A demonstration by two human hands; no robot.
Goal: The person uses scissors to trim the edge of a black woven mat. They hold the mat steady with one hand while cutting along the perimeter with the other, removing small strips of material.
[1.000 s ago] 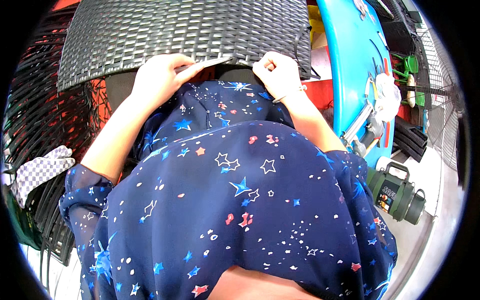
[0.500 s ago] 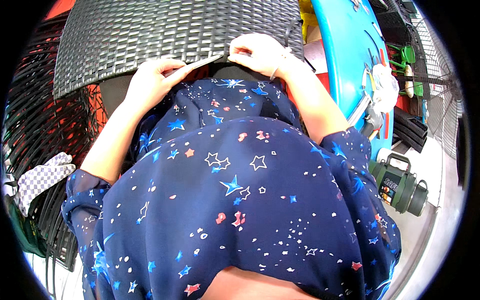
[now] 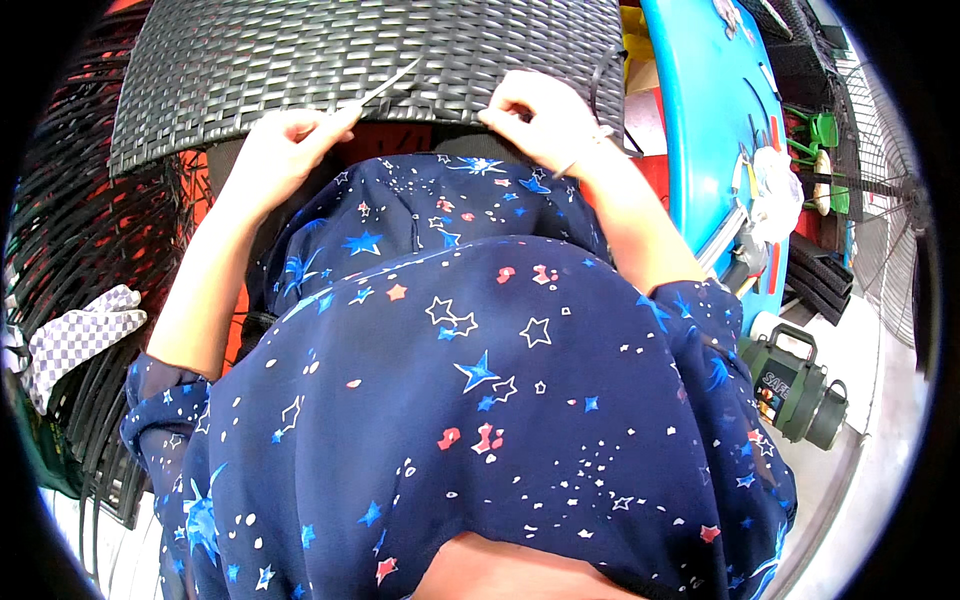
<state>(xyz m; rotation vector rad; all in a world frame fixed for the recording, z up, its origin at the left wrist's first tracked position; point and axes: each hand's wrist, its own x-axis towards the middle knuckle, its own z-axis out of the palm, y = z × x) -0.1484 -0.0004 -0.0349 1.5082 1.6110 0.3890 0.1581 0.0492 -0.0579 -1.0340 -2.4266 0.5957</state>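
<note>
The left hand [image 3: 285,152] has tilted its thin tool [image 3: 388,84] upward; the tip [image 3: 413,65] sits higher.

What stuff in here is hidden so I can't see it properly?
All in the head view:
- The back end of the thin pointed tool: covered by the left hand.
- Whether the right hand pinches a strand: its curled fingers hide that.
- The woven panel's far end: cut off by the top edge.
- The crumpled whitish thing: too small to tell.

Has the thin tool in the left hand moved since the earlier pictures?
Yes: against the black woven panel, the thin tool has swung upward, its tip now well above the lower edge.
</note>
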